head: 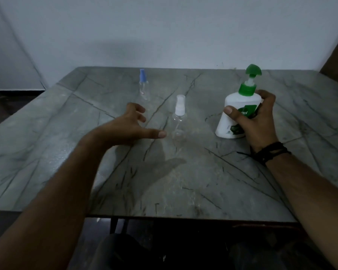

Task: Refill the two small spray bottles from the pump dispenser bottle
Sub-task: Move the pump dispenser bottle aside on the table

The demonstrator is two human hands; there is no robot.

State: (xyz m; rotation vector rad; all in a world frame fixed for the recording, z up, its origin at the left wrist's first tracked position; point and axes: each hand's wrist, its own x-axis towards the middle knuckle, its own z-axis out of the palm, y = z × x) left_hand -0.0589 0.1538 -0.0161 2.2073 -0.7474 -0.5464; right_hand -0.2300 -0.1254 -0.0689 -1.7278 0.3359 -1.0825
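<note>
Far left on the grey marble table (47,152), nothing much. Then the blue-capped spray bottle (144,86), upright toward the back, clear and looks empty. Nearer in, left hand (129,123) hovering with fingers spread loose, gripping nothing, thumb pointing at the white-capped spray bottle (179,119) just beside it. Also upright, cap on, looks empty as far as the dim light allows. Over on the right, right hand (256,115) wrapped around the white pump bottle (236,112) with the green pump top, standing on the table; opaque, so can't tell how full. Biggest risk here, probably: bumping that light empty spray bottle over with the reaching hand. Also tiny necks plus a pump nozzle, so easy to squirt soap down the outside.
</note>
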